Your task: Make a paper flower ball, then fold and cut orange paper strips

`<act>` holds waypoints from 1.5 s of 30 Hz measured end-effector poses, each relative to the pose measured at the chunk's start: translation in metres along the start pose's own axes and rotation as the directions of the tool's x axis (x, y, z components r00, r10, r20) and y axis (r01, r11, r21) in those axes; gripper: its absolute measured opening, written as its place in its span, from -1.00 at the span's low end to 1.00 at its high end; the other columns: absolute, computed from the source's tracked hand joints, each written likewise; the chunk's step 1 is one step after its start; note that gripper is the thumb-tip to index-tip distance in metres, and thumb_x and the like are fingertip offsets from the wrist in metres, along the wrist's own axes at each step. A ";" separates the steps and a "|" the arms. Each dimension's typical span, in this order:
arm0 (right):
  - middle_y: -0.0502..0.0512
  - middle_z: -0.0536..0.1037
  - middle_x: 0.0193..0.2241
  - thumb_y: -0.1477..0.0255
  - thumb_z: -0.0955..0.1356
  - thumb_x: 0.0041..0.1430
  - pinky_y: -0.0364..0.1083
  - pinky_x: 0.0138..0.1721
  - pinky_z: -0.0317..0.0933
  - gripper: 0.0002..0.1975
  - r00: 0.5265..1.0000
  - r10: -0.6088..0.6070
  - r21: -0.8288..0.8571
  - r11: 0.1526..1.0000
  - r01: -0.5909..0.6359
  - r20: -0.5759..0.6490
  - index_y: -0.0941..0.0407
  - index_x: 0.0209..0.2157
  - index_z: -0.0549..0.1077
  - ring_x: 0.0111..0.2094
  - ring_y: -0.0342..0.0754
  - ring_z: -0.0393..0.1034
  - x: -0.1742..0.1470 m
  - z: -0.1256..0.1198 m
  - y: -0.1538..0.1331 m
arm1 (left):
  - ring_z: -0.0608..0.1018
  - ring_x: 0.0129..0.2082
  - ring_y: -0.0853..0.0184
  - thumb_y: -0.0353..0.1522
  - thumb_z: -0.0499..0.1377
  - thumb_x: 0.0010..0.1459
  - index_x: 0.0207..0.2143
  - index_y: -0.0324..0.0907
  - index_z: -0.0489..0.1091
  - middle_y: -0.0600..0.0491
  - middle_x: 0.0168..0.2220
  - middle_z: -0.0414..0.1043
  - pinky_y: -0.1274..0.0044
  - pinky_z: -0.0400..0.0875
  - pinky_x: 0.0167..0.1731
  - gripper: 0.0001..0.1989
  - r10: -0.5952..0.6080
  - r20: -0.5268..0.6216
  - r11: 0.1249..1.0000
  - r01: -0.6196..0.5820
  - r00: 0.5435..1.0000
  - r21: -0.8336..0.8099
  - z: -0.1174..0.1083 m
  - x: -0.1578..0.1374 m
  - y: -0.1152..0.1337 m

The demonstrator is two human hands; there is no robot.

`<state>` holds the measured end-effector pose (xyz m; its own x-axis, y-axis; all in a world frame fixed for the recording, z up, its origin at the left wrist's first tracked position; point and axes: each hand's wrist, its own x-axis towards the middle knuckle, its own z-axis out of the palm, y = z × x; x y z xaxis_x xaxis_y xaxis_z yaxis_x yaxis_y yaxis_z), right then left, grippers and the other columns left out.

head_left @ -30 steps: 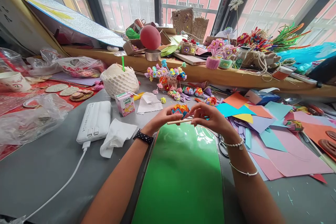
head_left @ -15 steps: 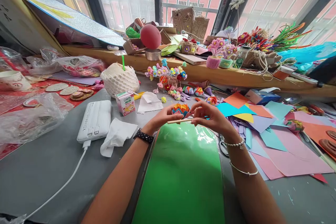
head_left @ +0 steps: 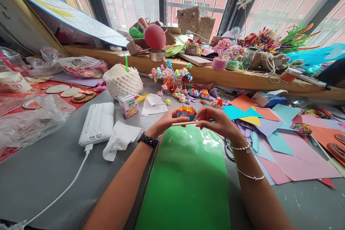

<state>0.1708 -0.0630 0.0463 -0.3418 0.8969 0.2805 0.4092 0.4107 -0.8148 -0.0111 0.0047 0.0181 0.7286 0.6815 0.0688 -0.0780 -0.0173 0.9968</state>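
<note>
Here, my left hand (head_left: 168, 119) grips an orange-and-blue folded paper ball (head_left: 186, 110) between thumb and fingers, while my right hand (head_left: 214, 118) pinches one end of a pale stick (head_left: 182, 124) that reaches across toward my left thumb. Below my fingers lies a green mat (head_left: 188, 176). Coloured paper sheets (head_left: 296, 154) spread to their right, a drink carton (head_left: 128, 106) stands to their left, and small yarn flowers (head_left: 163, 74) sit beyond them.

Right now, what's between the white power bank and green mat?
Head view: a crumpled white tissue beside the power bank, then the left forearm with its dotted wristband, then the green mat.
</note>
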 end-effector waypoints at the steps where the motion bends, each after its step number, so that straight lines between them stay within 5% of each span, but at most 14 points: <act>1: -0.01 0.41 -0.54 0.34 0.33 0.02 -0.20 -0.55 0.13 -0.83 1.000 0.003 -0.010 1.000 -0.003 0.000 0.14 -0.38 0.34 -0.54 -0.19 0.30 0.000 0.000 0.000 | 0.39 -0.49 0.45 -0.27 0.22 -0.14 -0.32 -0.24 0.24 0.12 -0.47 0.34 0.61 0.23 -0.47 -0.67 -0.009 -0.014 1.000 0.009 1.000 0.009 0.000 0.000 0.000; 15: 0.04 0.42 -0.49 0.34 0.19 0.17 -0.16 -0.38 0.14 -0.71 0.993 -0.105 -0.113 0.989 0.099 -0.052 0.15 -0.48 0.44 -0.45 -0.15 0.29 0.004 -0.006 0.001 | 0.39 -0.53 0.44 -0.12 0.15 -0.11 -0.44 -0.28 0.30 0.08 -0.53 0.34 0.54 0.28 -0.43 -0.64 -0.007 -0.016 0.998 0.006 1.000 -0.069 -0.003 0.004 -0.011; 22: 0.02 0.43 -0.50 0.37 0.30 0.07 -0.19 -0.50 0.11 -0.84 0.995 -0.065 -0.110 0.992 0.056 -0.081 0.12 -0.33 0.47 -0.49 -0.17 0.27 0.003 -0.004 0.002 | 0.39 -0.57 0.45 -0.12 0.13 -0.11 -0.57 -0.24 0.24 0.09 -0.58 0.34 0.56 0.27 -0.45 -0.66 -0.053 -0.027 0.989 0.048 0.998 -0.143 0.003 0.004 -0.009; 32: 0.06 0.42 -0.41 0.35 0.33 0.03 -0.12 -0.45 0.20 -0.88 0.950 -0.170 -0.183 0.975 0.124 -0.262 0.05 -0.40 0.49 -0.39 -0.11 0.30 0.008 0.005 0.001 | 0.40 -0.54 0.42 -0.14 0.17 -0.15 -0.45 -0.29 0.36 0.05 -0.53 0.35 0.52 0.28 -0.43 -0.65 -0.100 0.016 0.980 0.101 0.995 -0.173 0.002 0.006 -0.011; 45: 0.02 0.32 -0.46 0.36 0.33 0.02 -0.14 -0.46 0.18 -0.90 0.943 -0.167 -0.200 0.973 0.111 -0.287 0.09 -0.47 0.45 -0.43 -0.15 0.24 0.010 0.013 0.005 | 0.41 -0.50 0.43 -0.22 0.15 -0.09 -0.40 -0.27 0.36 0.06 -0.44 0.32 0.51 0.30 -0.40 -0.72 -0.058 0.042 0.979 0.065 0.997 -0.191 -0.001 0.002 -0.008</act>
<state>0.1583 -0.0541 0.0388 -0.1475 0.8244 0.5465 0.5295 0.5325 -0.6604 -0.0095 0.0074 0.0106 0.7597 0.6502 0.0120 -0.1585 0.1672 0.9731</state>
